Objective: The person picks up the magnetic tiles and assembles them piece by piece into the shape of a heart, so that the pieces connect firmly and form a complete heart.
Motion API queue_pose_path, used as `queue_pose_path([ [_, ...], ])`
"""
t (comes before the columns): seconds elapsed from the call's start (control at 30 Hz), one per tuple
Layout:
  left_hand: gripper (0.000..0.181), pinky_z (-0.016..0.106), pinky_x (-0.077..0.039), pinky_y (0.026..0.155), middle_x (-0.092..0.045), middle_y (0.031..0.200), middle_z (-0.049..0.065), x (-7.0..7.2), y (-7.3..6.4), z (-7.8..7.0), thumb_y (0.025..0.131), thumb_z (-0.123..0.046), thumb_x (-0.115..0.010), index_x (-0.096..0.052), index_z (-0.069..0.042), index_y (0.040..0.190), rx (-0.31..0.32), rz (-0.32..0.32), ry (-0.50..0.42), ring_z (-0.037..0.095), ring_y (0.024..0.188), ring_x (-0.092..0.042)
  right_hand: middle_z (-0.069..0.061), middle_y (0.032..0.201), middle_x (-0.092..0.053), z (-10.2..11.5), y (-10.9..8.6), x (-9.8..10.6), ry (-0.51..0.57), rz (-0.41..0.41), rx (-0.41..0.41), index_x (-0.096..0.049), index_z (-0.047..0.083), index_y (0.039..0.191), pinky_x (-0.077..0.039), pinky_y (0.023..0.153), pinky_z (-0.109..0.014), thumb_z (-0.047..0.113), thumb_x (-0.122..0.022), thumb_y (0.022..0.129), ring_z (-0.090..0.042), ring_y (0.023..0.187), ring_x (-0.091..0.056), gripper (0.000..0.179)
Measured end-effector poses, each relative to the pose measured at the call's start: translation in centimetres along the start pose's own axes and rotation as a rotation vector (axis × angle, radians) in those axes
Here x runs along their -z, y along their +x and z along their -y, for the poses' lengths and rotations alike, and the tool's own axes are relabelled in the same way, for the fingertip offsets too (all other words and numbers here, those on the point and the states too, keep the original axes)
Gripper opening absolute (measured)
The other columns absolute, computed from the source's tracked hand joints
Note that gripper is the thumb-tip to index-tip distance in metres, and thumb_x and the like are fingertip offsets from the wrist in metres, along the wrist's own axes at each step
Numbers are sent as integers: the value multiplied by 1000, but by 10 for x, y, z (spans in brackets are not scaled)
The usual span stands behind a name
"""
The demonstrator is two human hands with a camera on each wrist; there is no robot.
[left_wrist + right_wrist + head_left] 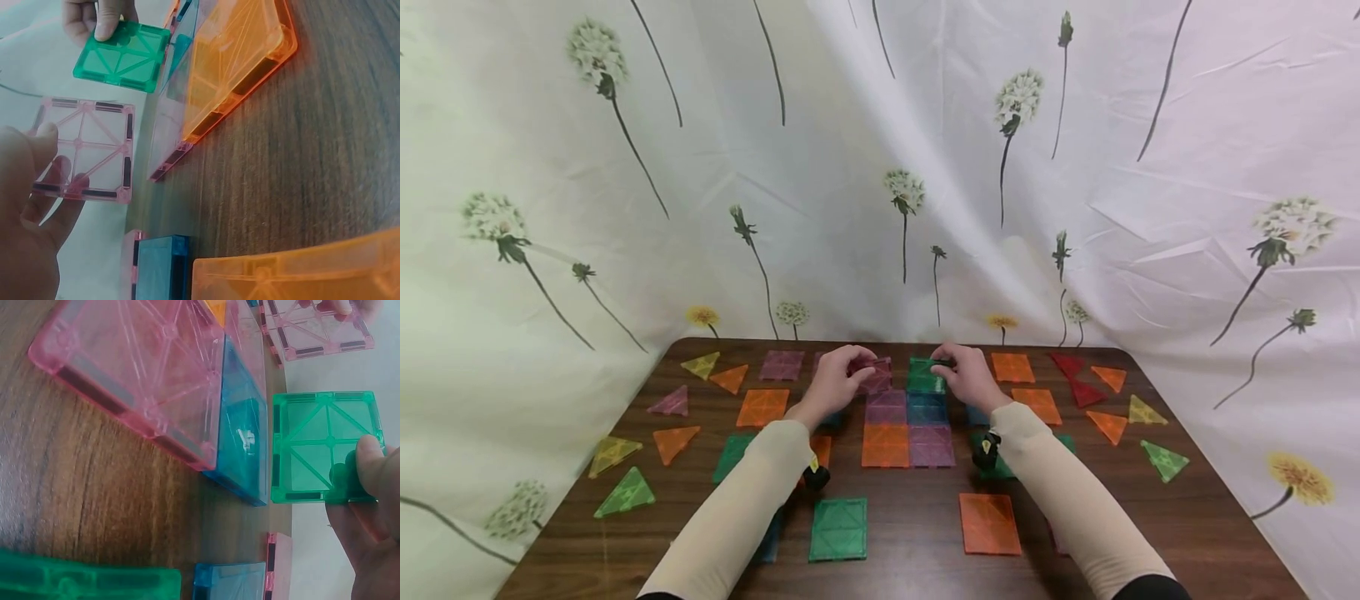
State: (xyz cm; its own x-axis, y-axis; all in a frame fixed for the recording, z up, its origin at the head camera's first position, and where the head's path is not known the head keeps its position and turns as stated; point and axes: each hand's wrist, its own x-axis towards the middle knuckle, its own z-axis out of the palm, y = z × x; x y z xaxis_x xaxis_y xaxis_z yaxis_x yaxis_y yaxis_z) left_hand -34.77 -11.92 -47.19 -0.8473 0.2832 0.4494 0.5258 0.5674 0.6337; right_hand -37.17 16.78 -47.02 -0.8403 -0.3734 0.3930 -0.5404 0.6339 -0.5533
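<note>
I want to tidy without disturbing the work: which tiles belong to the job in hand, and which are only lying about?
Seemingly in the job:
pink tile, in the left hand
green tile, in the right hand
four-tile block between the forearms

Apparently just lying about:
red triangles, right side
green triangle, left side
front orange square
front green square

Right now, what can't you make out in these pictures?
Head view: the nearest blue tile, mostly hidden by the left sleeve.
Head view: the nearest pinkish tile, mostly hidden by the right sleeve.
Left wrist view: part of the left hand, cut off at the edge.
Right wrist view: part of the right hand, cut off at the edge.
</note>
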Motion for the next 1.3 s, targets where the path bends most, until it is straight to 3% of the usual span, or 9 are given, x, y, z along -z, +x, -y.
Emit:
queue_pose_path([
  [0.3,17,40,-57,80,-74,108,8,-5,1,-2,99,-8,-73,-75,-8,116,-18,-14,-14,20,85,-62,-8,104,-77,-5,-4,2,-23,-20,17,-76,8,108,-61,81,-44,11,-74,99,-23,89,-72,9],
  [0.73,16,38,-55,79,-73,111,6,-13,8,-3,101,-10,-71,-76,-10,116,7,30,-53,19,85,-59,-6,103,-77,-6,-6,4,6,1,20,-77,10,108,-62,79,-42,10,-75,98,-21,87,-73,9],
  [1.03,15,40,-55,85,-73,114,5,-24,11,-4,101,-10,-71,-76,-14,114,38,56,-47,20,89,-61,-6,106,-77,-5,-10,3,9,14,-20,-77,11,109,-62,81,-43,11,-74,99,-22,90,-73,10],
  [1.3,17,47,-55,98,-73,122,9,-30,14,-6,102,-8,-69,-76,-8,118,34,68,-66,26,108,-67,-5,107,-77,-4,-8,1,3,29,-15,-77,11,110,-62,82,-42,12,-74,100,-21,91,-73,11],
])
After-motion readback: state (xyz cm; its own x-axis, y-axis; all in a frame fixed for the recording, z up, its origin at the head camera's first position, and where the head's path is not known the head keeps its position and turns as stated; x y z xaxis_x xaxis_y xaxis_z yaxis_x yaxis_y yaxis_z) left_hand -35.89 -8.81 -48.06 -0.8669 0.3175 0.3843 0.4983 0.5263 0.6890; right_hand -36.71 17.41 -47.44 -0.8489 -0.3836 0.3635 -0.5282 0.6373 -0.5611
